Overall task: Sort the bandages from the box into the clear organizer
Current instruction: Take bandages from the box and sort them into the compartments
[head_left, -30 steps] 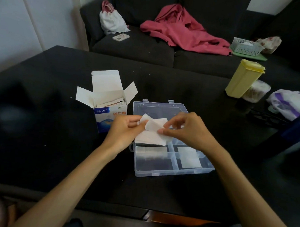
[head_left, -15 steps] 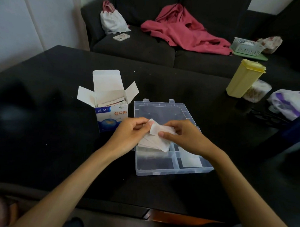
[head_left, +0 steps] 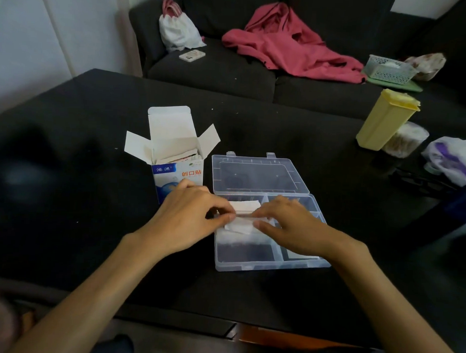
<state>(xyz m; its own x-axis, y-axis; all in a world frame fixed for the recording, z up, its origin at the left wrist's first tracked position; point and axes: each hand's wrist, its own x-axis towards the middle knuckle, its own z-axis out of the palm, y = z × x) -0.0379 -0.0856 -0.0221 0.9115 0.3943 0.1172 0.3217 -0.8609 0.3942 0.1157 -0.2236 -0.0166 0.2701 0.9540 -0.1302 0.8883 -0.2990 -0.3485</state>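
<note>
both hands, left hand (head_left: 191, 214) and right hand (head_left: 291, 223), pinch bandages (head_left: 242, 221) low over organizer (head_left: 271, 264) left compartments. box (head_left: 178, 158) left of organizer, more inside. step: placing stack. next: release, reach box.

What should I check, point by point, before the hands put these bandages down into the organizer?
1. Bandages held by both hands: left hand and right hand pinch the stack. Ok.
2. Clear organizer lid open and lying flat behind: ok.
3. Stack is over a left-side compartment: ok.
4. Room left in that compartment: cannot tell, the hands hide it.
5. Box open with more bandages inside, within reach: ok.
</note>
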